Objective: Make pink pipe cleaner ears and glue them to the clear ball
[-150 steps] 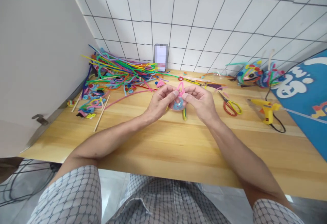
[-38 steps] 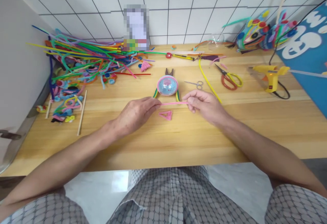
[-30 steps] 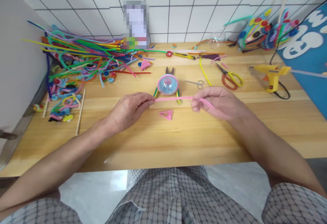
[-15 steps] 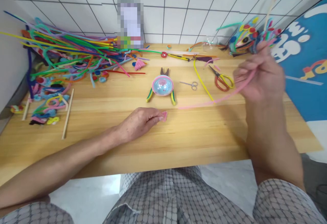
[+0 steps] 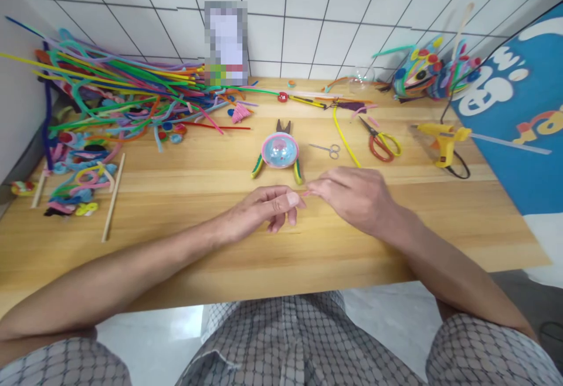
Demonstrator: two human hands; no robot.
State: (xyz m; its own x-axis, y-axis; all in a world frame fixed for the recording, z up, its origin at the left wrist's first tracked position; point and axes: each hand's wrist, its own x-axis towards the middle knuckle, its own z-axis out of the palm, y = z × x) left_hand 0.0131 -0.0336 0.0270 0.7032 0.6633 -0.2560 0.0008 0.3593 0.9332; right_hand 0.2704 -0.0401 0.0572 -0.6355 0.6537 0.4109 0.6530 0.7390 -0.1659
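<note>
Swinging your right hand (image 5: 352, 198) or left hand (image 5: 268, 209) forward could knock the green-and-yellow pliers (image 5: 298, 171) and tip the clear bowl (image 5: 280, 151) set over them. Both hands pinch the pink pipe cleaner (image 5: 307, 193) near the pliers, so a loose grip could drop it; it looks thin, mostly hidden.

Over the middle of the desk (image 5: 220, 277), a strand (image 5: 307, 193) shows pink. The bowl (image 5: 280, 154) is translucent blue, rimmed pink; the pliers (image 5: 257, 166) have green-and-yellow handles. Toward the right edge, scissors (image 5: 375, 133) pair red with yellow. Pipe cleaners (image 5: 132, 72) by the back-left corner mix green, yellow, purple, orange.
</note>
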